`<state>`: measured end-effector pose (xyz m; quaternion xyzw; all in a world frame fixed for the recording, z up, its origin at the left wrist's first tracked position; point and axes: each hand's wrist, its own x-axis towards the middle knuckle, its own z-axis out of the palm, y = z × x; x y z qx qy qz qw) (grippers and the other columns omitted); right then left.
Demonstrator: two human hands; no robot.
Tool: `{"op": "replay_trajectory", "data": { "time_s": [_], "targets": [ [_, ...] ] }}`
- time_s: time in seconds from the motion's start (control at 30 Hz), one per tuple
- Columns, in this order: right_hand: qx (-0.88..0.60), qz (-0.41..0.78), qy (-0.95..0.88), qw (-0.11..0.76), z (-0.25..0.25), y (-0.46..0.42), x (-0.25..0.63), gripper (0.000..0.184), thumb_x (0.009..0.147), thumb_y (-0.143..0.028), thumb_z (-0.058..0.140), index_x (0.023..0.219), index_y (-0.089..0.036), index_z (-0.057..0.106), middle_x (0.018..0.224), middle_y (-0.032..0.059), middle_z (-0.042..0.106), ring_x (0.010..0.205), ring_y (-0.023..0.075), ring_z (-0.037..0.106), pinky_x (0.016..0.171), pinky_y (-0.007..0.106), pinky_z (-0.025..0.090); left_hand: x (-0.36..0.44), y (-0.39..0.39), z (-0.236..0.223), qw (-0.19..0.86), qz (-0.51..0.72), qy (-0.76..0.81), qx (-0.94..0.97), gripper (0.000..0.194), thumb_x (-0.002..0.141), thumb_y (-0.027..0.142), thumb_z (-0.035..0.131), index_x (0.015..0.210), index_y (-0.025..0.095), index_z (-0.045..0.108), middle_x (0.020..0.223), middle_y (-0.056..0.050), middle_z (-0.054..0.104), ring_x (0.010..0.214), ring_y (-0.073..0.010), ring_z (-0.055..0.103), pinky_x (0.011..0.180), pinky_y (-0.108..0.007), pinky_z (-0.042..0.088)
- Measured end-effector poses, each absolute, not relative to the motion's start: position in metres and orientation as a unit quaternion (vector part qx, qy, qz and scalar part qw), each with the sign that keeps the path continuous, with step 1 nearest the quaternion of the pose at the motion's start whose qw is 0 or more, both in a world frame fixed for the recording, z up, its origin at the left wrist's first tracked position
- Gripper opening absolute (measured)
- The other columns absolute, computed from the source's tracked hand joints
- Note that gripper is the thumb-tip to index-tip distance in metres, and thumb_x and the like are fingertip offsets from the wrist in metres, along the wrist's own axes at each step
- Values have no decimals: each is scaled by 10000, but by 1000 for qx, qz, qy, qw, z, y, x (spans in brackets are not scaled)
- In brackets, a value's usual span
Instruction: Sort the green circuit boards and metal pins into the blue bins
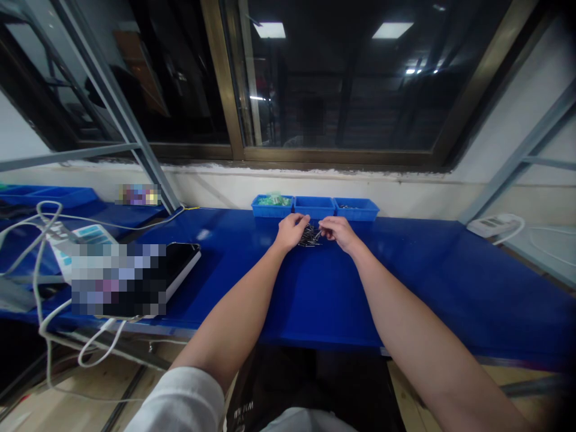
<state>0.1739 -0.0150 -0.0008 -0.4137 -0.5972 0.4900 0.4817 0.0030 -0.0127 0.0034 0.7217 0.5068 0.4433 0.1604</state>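
While the pile of small dark metal pins (310,236) is being sorted, both the left hand (291,231) and right hand (338,231) are pinched onto pins, so singling one out cleanly looks needed next.

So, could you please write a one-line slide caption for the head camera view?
Both hands, left hand and right hand, meet over a small pile of dark metal pieces on a blue workbench before three blue bins.

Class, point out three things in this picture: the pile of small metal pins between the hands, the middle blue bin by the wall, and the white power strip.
pile of small metal pins (310,237), head view, middle of the pile.
middle blue bin (314,212), head view, front wall.
white power strip (492,225), head view, top face.
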Motion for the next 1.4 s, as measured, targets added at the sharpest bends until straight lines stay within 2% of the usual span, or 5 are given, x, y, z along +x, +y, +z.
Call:
{"op": "replay_trajectory", "data": {
  "time_s": [0.17, 0.3, 0.5, 0.83, 1.4],
  "targets": [
    [-441, 491, -688, 302, 11, -25, 173, 272, 666, -378, 625, 539, -144, 571, 432, -8, 505, 386, 61, 372, 384, 199, 222, -3, -9, 4, 152, 444, 552, 689, 376, 884, 423, 370, 805, 190, 654, 806, -29, 658, 813, -174, 583, 752, -273, 416],
    [-447, 392, -666, 450, 13, -19, 172, 220, 645, -329, 626, 770, -151, 659, 708, 48, 656, 577, 113, 527, 458, 206, 345, -6, -6, 4, 145, 462, 571, 662, 373, 888, 393, 345, 828, 194, 655, 854, -39, 668, 855, -181, 584, 773, -272, 410],
    [-435, 390, -636, 504, 3, -8, 176, 882, 588, -181, 641, 1402, -239, 305, 1364, 156, 444, 848, 179, 604, 588, 260, 457, -11, -1, 1, 154, 472, 582, 645, 367, 883, 382, 335, 848, 201, 653, 872, -35, 675, 866, -187, 589, 767, -270, 411],
    [-543, 272, -665, 435, -14, 2, 186, 404, 675, -116, 548, 1070, -149, 628, 907, 81, 696, 796, 171, 639, 744, 300, 486, -10, -3, 1, 140, 386, 605, 682, 367, 883, 399, 331, 921, 199, 636, 912, -71, 676, 900, -215, 602, 794, -313, 429],
    [-617, 19, -749, 241, -28, -5, 177, 330, 830, -207, 456, 1070, -294, 664, 1270, 54, 526, 1069, 303, 413, 851, 456, 353, 5, -13, -20, 58, 165, 624, 762, 815, 809, 688, 235, 1359, 98, 352, 1438, -221, 306, 1357, -344, 209, 1074, -499, 149]
  ]
}}
